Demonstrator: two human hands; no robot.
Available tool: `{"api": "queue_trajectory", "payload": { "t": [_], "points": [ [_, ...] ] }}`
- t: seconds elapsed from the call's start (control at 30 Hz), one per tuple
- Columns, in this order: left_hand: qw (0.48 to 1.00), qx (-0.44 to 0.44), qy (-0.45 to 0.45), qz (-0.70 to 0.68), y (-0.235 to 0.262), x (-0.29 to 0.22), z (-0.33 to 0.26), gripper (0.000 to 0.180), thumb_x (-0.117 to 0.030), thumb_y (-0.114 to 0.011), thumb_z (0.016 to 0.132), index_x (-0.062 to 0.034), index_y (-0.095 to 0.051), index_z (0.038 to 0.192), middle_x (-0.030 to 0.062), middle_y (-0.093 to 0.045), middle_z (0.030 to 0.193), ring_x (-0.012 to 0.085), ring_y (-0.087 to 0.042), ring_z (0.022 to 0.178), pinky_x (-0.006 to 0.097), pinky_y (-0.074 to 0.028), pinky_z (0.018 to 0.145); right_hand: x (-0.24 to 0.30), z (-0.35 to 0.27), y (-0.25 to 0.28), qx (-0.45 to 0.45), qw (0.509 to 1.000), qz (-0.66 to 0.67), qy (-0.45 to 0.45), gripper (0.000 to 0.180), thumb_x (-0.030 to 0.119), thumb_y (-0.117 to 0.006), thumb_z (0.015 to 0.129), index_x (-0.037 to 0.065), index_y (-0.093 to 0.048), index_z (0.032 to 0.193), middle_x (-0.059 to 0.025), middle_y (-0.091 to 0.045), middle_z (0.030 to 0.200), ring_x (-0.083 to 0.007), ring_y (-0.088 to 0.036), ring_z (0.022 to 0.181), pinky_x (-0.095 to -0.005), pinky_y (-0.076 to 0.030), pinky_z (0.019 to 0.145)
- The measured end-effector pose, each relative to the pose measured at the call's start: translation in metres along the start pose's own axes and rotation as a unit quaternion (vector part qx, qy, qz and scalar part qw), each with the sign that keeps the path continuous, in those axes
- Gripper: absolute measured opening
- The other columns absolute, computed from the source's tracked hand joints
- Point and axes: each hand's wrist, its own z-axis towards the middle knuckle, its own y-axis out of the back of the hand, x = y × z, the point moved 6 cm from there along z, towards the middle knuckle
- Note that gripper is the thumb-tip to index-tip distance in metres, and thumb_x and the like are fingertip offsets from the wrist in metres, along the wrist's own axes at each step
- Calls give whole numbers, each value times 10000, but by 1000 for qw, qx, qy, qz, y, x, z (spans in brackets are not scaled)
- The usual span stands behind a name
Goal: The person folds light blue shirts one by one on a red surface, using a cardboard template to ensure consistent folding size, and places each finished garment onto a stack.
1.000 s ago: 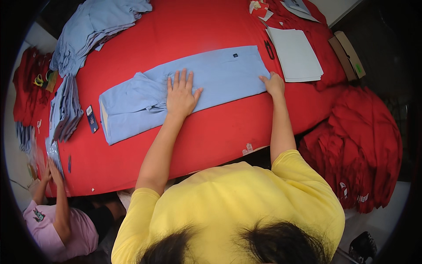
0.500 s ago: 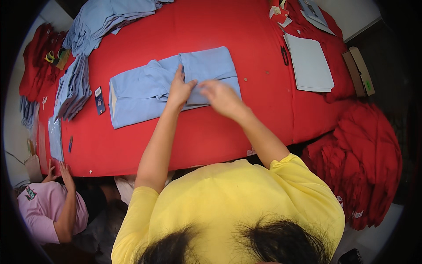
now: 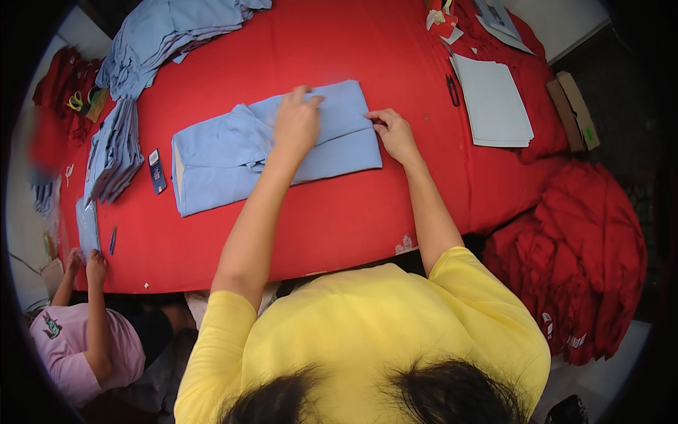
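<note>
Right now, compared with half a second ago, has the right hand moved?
Yes, rightward: the right hand went from over the folded light-blue garment to its right edge, nearer the white paper stack.

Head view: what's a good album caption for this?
Left hand over a folded blue garment, right hand at its edge, on a red table.

A light-blue garment (image 3: 330,145) lies folded on red cloth (image 3: 339,226).

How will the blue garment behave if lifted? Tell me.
The garment will probably flop, since it shows soft wrinkles. Its folds may slip open, as the layers lie over one another. It seems unlikely to roll, lying flat on the red table.
</note>
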Motion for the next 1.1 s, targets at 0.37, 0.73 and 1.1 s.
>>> {"api": "queue_trajectory", "payload": {
  "t": [0.37, 0.73, 1.1],
  "points": [
    [949, 266, -161, -56, -62, -32, 85, 199, -99, -622, 790, -73, -647, 985, 99, -649, 1011, 305, -623, 929, 421, -497, 791, 24, 1, 18, -100, 982, -48, 152, 104, 26, -645, 777, 23, -543, 801, -118, -606, 836, -306, -597, 779, -396, -477, 685],
    [996, 14, -75, 35, -14, -50, 3, 138, -120, -584, 793, -53, -577, 914, 119, -591, 877, 306, -617, 851, 452, -469, 755, -32, 4, -7, -41, 968, 213, -128, 341, 145, -667, 863, -29, -558, 1135, -83, -651, 934, -138, -607, 815, -248, -474, 639],
    [903, 105, 300, -290, 7, -15, -34, 619, -571, -575, 850, -9, -582, 1109, 215, -647, 954, 384, -627, 918, 435, -475, 827, 70, -14, -48, 219, 848, 461, -141, 438, 188, -491, 960, -26, -428, 1337, -113, -608, 1093, -181, -628, 869, -304, -517, 722]
  ]
}}
